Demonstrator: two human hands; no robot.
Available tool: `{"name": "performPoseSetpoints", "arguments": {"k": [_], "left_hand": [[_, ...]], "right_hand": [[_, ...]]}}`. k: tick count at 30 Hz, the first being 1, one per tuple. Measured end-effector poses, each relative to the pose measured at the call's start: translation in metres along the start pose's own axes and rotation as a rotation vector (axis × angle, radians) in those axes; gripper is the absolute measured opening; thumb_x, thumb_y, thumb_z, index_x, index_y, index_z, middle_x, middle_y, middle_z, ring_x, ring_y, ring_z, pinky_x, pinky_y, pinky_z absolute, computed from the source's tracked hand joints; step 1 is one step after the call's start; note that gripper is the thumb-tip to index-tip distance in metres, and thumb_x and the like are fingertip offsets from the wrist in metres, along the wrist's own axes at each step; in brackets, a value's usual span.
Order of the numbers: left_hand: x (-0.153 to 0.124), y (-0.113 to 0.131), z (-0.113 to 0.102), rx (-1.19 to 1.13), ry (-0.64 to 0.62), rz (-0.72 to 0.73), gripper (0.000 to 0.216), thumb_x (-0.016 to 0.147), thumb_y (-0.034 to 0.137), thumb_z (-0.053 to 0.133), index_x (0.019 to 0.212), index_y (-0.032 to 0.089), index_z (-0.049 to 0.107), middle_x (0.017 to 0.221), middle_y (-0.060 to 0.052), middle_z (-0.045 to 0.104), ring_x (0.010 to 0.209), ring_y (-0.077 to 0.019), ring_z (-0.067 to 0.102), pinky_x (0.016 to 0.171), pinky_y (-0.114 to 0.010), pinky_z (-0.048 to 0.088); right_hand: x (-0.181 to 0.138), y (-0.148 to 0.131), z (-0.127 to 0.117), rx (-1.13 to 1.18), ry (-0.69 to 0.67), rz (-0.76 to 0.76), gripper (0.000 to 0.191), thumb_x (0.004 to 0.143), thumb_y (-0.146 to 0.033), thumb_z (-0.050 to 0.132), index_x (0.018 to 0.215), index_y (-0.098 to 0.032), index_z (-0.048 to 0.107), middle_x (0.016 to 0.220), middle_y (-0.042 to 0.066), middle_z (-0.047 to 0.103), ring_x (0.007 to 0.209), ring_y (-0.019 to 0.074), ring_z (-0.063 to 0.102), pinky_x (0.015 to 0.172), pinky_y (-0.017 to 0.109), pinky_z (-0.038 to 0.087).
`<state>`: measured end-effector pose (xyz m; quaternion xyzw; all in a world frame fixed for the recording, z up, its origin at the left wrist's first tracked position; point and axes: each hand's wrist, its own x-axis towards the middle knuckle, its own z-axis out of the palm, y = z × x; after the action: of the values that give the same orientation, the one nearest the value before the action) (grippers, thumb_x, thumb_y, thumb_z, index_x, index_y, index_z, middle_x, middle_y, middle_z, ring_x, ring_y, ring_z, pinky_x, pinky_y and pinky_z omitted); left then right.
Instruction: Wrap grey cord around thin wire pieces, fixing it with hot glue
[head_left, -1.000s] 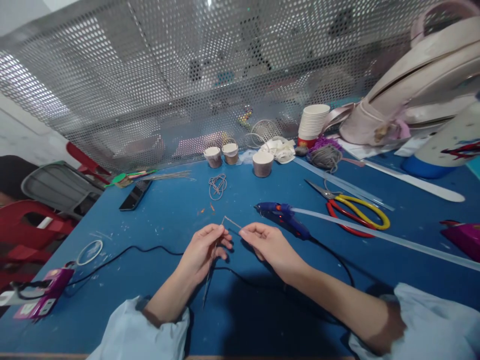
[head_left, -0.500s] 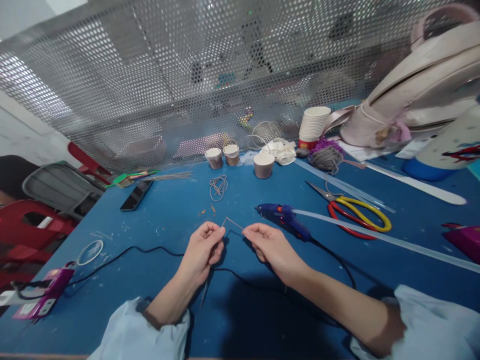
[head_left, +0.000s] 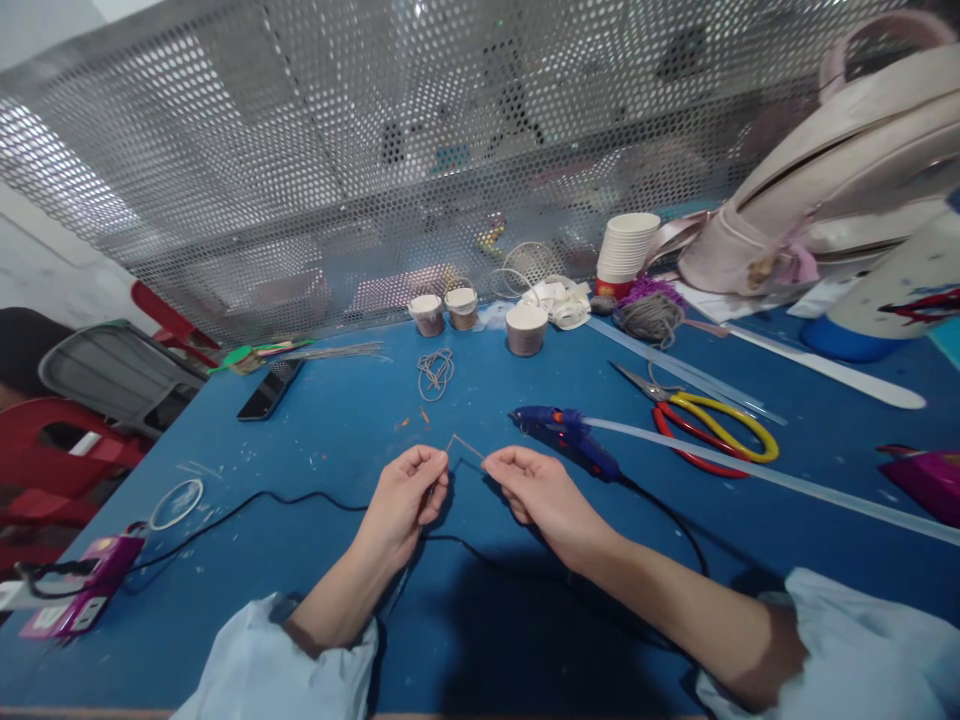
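Over the blue table (head_left: 337, 440), my left hand (head_left: 405, 500) and my right hand (head_left: 536, 490) each pinch an end of a thin bent wire (head_left: 463, 444). The wire makes a small peak between the fingertips. The long tail of the wire runs down under my left wrist. A blue glue gun (head_left: 566, 435) lies just right of my right hand, a long clear glue stick (head_left: 750, 472) sticking out of its back.
Red and yellow scissors (head_left: 709, 425) lie to the right. Three small cups (head_left: 525, 328), a wire coil (head_left: 435, 372), a stack of paper cups (head_left: 626, 250) and a phone (head_left: 268, 390) sit further back. A black cord (head_left: 247, 508) crosses the table. A perforated metal screen (head_left: 375, 150) stands behind.
My left fingers have curled tighter on the wire, and its tail has swung in under my wrist. The hands stay in the same place.
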<state>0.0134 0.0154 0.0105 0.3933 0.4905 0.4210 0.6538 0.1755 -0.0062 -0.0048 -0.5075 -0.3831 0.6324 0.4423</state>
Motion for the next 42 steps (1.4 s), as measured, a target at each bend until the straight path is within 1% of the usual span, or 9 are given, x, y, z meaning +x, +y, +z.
{"name": "performPoseSetpoints", "arguments": {"k": [5, 10, 17, 27, 32, 35, 42], "left_hand": [[-0.0015, 0.0017, 0.0, -0.035, -0.02, -0.007, 0.026, 0.072, 0.032, 0.068, 0.065, 0.015, 0.049, 0.05, 0.007, 0.042, 0.037, -0.0011, 0.029, 0.034, -0.014, 0.012], [-0.0003, -0.0011, -0.0008, -0.027, -0.018, -0.018, 0.026, 0.069, 0.031, 0.071, 0.07, 0.017, 0.049, 0.042, 0.01, 0.037, 0.034, -0.0014, 0.023, 0.034, -0.015, 0.01], [-0.0001, 0.0004, 0.0004, -0.049, -0.001, 0.005, 0.027, 0.069, 0.032, 0.071, 0.069, 0.017, 0.048, 0.047, 0.009, 0.041, 0.035, -0.0013, 0.027, 0.034, -0.014, 0.012], [0.0003, -0.0026, 0.0014, -0.049, -0.031, -0.011, 0.027, 0.07, 0.035, 0.069, 0.067, 0.016, 0.05, 0.051, 0.007, 0.045, 0.035, -0.0017, 0.032, 0.031, -0.014, 0.015], [0.0, -0.0057, 0.0024, -0.078, -0.059, -0.046, 0.024, 0.071, 0.034, 0.068, 0.074, 0.015, 0.053, 0.051, 0.006, 0.049, 0.034, -0.0022, 0.034, 0.03, -0.013, 0.014], [-0.0007, -0.007, 0.0033, -0.083, -0.081, -0.057, 0.025, 0.072, 0.037, 0.068, 0.075, 0.015, 0.055, 0.05, 0.006, 0.05, 0.033, -0.0023, 0.033, 0.03, -0.013, 0.014], [-0.0017, -0.0075, 0.0043, -0.123, -0.144, -0.053, 0.025, 0.074, 0.037, 0.066, 0.076, 0.015, 0.056, 0.048, 0.007, 0.046, 0.034, -0.0019, 0.031, 0.031, -0.013, 0.014]], "right_hand": [[-0.0004, -0.0004, 0.0005, -0.002, 0.001, 0.013, 0.025, 0.075, -0.042, 0.06, 0.076, -0.018, 0.057, 0.048, -0.01, 0.032, 0.041, 0.0058, 0.025, 0.039, 0.021, 0.019], [-0.0014, -0.0007, 0.0016, 0.01, -0.003, 0.017, 0.025, 0.074, -0.041, 0.061, 0.076, -0.017, 0.057, 0.047, -0.01, 0.033, 0.041, 0.0058, 0.025, 0.039, 0.021, 0.018], [-0.0035, -0.0031, 0.0023, -0.007, 0.0, 0.018, 0.023, 0.074, -0.041, 0.061, 0.075, -0.018, 0.057, 0.048, -0.009, 0.033, 0.041, 0.006, 0.025, 0.039, 0.021, 0.018], [-0.0031, -0.0002, 0.0042, -0.012, -0.021, 0.032, 0.024, 0.074, -0.042, 0.06, 0.075, -0.018, 0.057, 0.048, -0.01, 0.033, 0.04, 0.0055, 0.024, 0.038, 0.021, 0.016], [-0.0029, 0.004, 0.0055, -0.066, -0.046, 0.028, 0.024, 0.076, -0.042, 0.058, 0.074, -0.018, 0.057, 0.05, -0.009, 0.036, 0.04, 0.0053, 0.026, 0.038, 0.021, 0.018], [-0.003, 0.0044, 0.0059, -0.072, -0.054, 0.021, 0.024, 0.076, -0.042, 0.058, 0.074, -0.018, 0.056, 0.051, -0.008, 0.037, 0.04, 0.0052, 0.026, 0.037, 0.02, 0.018], [-0.0039, 0.0051, 0.007, -0.05, -0.069, 0.031, 0.025, 0.075, -0.043, 0.059, 0.073, -0.019, 0.056, 0.05, -0.009, 0.037, 0.04, 0.0054, 0.026, 0.038, 0.021, 0.018]]}}
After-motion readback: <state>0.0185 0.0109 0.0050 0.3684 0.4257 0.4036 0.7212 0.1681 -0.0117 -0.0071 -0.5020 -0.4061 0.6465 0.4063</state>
